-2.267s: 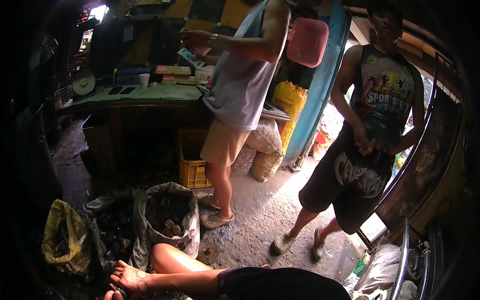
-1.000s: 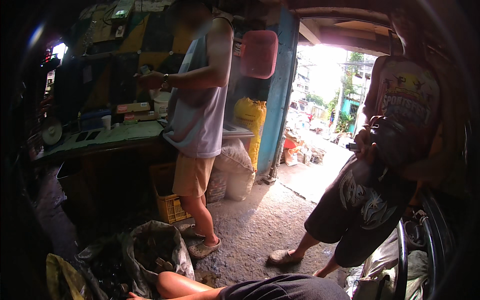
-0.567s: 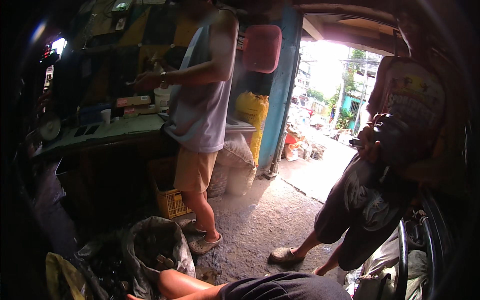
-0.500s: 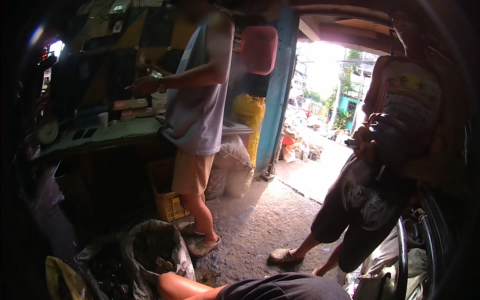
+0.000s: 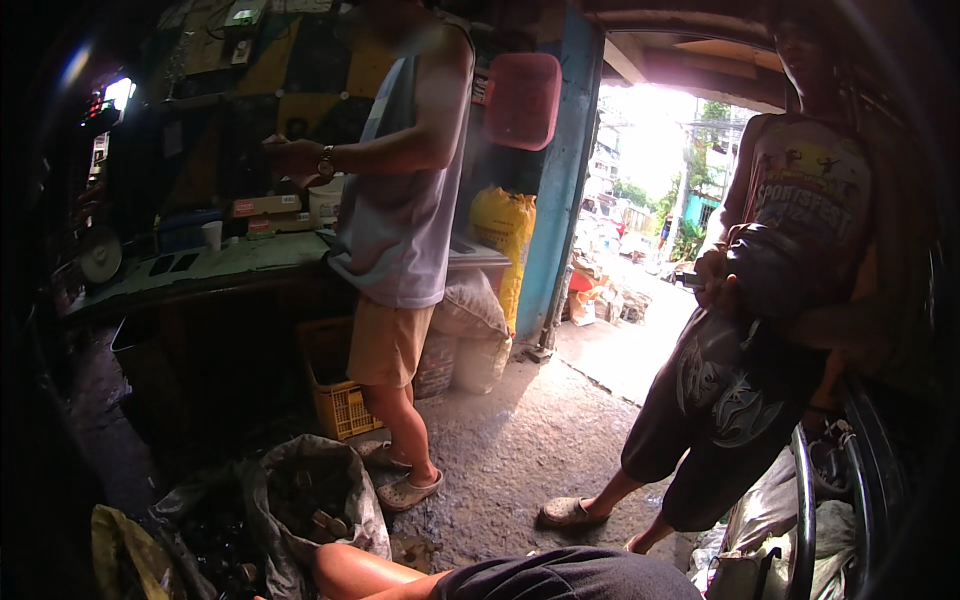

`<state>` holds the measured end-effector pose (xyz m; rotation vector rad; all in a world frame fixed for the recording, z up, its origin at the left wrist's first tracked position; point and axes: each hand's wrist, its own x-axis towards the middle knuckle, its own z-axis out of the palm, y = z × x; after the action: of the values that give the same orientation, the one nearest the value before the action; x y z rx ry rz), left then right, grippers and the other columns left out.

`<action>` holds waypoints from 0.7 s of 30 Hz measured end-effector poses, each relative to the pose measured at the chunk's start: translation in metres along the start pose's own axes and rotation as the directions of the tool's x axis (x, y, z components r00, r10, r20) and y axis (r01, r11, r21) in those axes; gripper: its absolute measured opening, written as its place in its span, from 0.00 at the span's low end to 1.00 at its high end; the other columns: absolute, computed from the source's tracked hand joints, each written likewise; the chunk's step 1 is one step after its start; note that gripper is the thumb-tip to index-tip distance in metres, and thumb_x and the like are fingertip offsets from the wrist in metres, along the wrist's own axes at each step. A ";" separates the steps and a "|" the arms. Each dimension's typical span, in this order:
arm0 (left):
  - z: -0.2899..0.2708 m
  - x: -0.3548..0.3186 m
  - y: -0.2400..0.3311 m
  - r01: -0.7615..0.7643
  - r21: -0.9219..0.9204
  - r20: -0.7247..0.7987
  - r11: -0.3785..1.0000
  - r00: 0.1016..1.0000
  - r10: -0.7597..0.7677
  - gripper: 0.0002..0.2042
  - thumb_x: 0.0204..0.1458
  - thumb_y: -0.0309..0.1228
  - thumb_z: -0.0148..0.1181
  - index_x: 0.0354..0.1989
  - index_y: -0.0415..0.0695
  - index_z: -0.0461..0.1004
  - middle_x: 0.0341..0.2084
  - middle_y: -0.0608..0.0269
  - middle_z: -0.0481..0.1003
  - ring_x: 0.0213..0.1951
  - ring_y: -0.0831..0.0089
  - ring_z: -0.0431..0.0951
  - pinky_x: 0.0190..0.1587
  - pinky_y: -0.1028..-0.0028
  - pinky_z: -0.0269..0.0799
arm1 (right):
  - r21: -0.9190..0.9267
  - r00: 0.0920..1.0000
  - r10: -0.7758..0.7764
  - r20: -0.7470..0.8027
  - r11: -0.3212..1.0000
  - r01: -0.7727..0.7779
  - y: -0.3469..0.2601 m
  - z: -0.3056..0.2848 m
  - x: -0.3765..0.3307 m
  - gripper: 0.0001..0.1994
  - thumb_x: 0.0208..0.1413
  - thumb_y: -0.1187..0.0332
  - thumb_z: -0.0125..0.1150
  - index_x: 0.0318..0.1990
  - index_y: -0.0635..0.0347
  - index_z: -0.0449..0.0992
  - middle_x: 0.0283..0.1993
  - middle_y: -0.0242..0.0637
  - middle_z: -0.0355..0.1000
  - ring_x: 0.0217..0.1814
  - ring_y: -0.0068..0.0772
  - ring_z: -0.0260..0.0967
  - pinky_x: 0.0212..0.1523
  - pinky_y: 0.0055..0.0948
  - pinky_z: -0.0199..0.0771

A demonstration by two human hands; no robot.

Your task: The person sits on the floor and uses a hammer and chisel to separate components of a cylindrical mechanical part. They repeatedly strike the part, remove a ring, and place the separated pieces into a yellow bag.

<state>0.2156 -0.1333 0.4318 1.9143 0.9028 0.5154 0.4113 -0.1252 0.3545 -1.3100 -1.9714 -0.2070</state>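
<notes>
Grey sack of dark scrap at seven o'clock, beside the wearer's bare knee; both hands out of frame, grip not shown; view has lifted lately toward the desk at ten o'clock.

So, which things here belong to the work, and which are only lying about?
Probably the work: open grey sack by the knee; scrap pieces inside it.
Lying about: yellow crate; white sacks; pink basket; cup on the counter.

I see through one head camera only — low, seated height, facing outward across the concrete floor toward a bright doorway, two standing people close by.
</notes>
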 end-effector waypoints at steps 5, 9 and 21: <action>0.009 -0.006 0.053 0.159 0.125 0.063 0.979 0.984 -0.168 0.12 0.62 0.28 0.53 0.50 0.35 0.73 0.47 0.53 0.76 0.49 0.71 0.73 0.56 0.69 0.67 | -0.120 0.998 -0.010 -0.058 0.993 0.003 0.018 0.032 -0.024 0.16 0.34 0.58 0.68 0.31 0.53 0.76 0.32 0.32 0.72 0.34 0.38 0.73 0.51 0.45 0.66; 0.029 -0.003 -0.036 -0.150 -0.133 -0.410 0.980 0.908 0.083 0.06 0.57 0.24 0.62 0.36 0.34 0.73 0.29 0.59 0.74 0.32 0.73 0.74 0.38 0.73 0.71 | 0.160 0.978 -0.088 0.188 0.985 0.058 -0.023 -0.053 0.022 0.22 0.16 0.57 0.68 0.28 0.50 0.75 0.30 0.36 0.71 0.35 0.46 0.71 0.45 0.45 0.67; -0.007 -0.032 0.003 -0.010 -0.514 -0.203 0.858 0.973 -0.111 0.07 0.56 0.26 0.65 0.37 0.35 0.77 0.29 0.66 0.78 0.35 0.85 0.76 0.38 0.79 0.73 | -0.085 0.993 -0.079 0.093 0.993 0.087 -0.062 -0.045 0.028 0.29 0.40 0.60 0.69 0.53 0.57 0.73 0.50 0.38 0.73 0.55 0.41 0.68 0.62 0.52 0.55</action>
<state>0.1914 -0.1547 0.4378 1.3573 0.8504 0.8626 0.3758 -0.1565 0.4204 -1.3148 -2.1160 -0.2832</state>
